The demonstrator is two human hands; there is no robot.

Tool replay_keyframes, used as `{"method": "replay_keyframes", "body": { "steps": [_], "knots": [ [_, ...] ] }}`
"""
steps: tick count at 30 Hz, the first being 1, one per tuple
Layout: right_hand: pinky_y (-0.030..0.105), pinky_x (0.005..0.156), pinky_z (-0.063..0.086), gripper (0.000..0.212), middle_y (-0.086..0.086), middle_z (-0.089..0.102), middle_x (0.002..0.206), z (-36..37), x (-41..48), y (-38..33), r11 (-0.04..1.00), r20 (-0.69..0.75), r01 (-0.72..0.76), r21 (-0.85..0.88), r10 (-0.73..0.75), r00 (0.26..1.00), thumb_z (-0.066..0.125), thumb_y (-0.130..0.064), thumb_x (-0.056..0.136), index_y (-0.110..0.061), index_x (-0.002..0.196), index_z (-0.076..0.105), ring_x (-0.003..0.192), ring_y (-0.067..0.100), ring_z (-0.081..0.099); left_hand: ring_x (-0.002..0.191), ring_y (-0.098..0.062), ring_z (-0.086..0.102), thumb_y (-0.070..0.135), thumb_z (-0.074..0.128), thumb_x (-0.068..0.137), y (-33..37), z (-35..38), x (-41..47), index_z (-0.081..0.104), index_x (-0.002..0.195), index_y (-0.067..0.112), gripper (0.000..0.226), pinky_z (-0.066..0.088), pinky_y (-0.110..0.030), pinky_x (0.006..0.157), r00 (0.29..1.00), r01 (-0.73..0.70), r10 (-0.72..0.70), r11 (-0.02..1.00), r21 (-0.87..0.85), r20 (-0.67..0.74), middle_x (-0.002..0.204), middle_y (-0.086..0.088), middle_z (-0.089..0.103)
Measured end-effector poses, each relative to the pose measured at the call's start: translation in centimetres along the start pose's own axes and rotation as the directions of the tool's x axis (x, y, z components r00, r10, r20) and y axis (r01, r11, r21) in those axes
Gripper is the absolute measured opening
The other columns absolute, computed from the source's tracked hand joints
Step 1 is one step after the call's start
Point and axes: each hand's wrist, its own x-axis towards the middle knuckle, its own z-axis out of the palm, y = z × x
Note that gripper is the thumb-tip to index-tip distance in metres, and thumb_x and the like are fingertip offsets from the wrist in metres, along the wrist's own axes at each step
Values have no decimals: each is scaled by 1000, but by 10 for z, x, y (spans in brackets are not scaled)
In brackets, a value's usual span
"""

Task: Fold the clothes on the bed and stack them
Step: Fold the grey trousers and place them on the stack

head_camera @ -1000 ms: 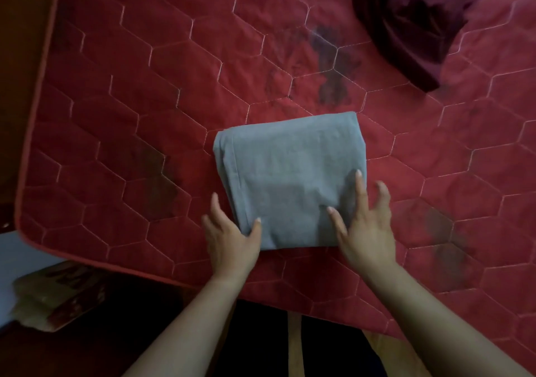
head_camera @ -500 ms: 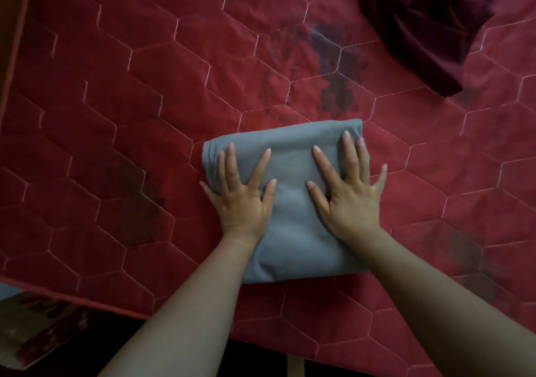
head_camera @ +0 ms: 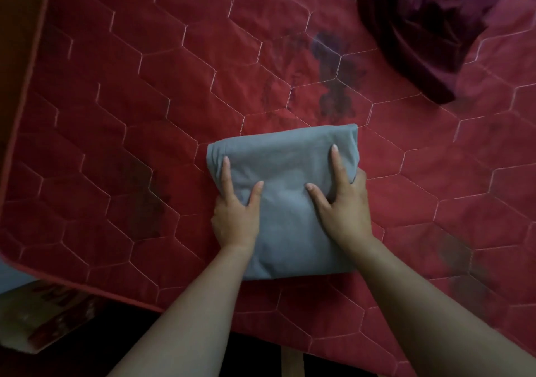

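Two garments lie on the bed [head_camera: 139, 109], a red quilted mattress stitched in pale hexagons. One is a grey garment [head_camera: 285, 162], folded into a thick, neat rectangle that sits close to the near edge of the bed, about midway across what I can see. The other is a dark maroon garment [head_camera: 420, 31], crumpled and unfolded at the far right, well apart from the grey one.

Two bare hands are on the grey garment, one at each side. The left hand [head_camera: 236, 217] has one finger and the thumb laid on top of the cloth, with the rest of its fingers tucked out of sight under the left edge. The right hand [head_camera: 345, 211] mirrors it: one finger and the thumb on top, the others curled round the right edge. So each grip is clamped on a side of the folded garment, which rests flat on the bed.

I count three dark blotches [head_camera: 333, 92] on the red cover: one just beyond the grey garment, one to its left, one to its right. Off the corner of the bed, lower left, sits one pale cardboard box [head_camera: 43, 315], blurred.
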Motion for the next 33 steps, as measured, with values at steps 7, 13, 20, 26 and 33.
{"method": "replay_keyframes", "body": {
  "steps": [7,13,20,26,33],
  "knots": [
    [20,61,31,67,-4,37,104,2,-18,-4,994,-38,-100,33,102,994,51,-58,85,-57,139,13,73,4,39,97,-38,59,61,48,83,1,-18,1,10,143,49,72,45,-40,79,998,-63,62,998,25,32,110,-16,59],
    [25,72,31,55,-6,38,101,-34,-57,-38,973,-172,-214,88,227,959,44,-57,89,-55,139,21,73,4,36,101,-35,58,64,48,82,30,-72,-21,16,142,49,69,44,-38,78,987,-147,142,987,60,81,119,-11,56],
    [27,72,33,56,-6,37,100,-137,-131,-126,976,-336,-184,114,212,918,45,-60,87,-59,137,19,76,11,40,98,-34,59,64,49,82,91,-193,-86,18,140,50,68,42,-34,73,927,-372,373,928,-27,28,113,-10,57],
    [31,74,35,56,-1,36,103,-209,-218,-199,962,-428,-225,151,269,863,47,-57,88,-54,138,22,88,30,56,95,-36,60,66,47,81,122,-288,-153,19,140,50,67,45,-38,74,868,-496,496,868,9,22,112,-10,58],
    [35,87,41,58,14,46,118,-258,-308,-209,924,-554,-303,235,383,739,52,-53,87,-49,139,28,106,35,52,101,-36,59,64,48,81,142,-322,-215,14,142,49,71,44,-37,81,709,-682,673,730,-39,212,118,-12,56]
  ]
}}
